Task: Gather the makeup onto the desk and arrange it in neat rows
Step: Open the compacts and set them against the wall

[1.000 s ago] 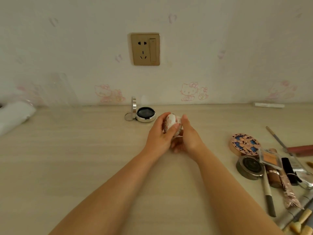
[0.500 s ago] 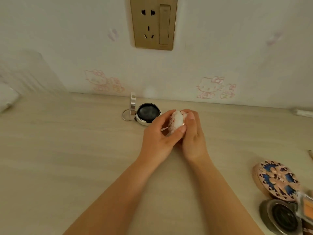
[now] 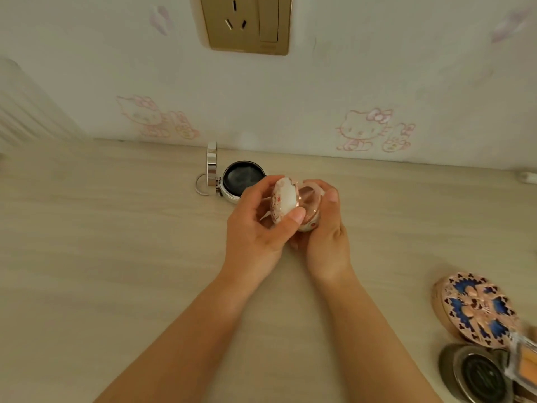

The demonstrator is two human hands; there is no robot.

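Both hands hold a small round white and pink compact (image 3: pixel 286 203) above the middle of the wooden desk (image 3: pixel 116 257). My left hand (image 3: pixel 258 231) grips its patterned lid between thumb and fingers, and the lid stands swung open. My right hand (image 3: pixel 325 237) cups the rose-gold base (image 3: pixel 311 205) from the right. Just behind them an open silver compact (image 3: pixel 236 181) with a black inside lies on the desk near the wall, its lid upright.
At the right edge of the desk lie a round compact with a blue and pink pattern (image 3: pixel 478 309), a dark round pot (image 3: pixel 476 373) and a clear case with orange powder (image 3: pixel 526 362). A gold wall socket (image 3: pixel 247 23) is above.
The view has moved closer to the desk and the hands. The white compact, shut before, now has its lid swung open by my left hand.
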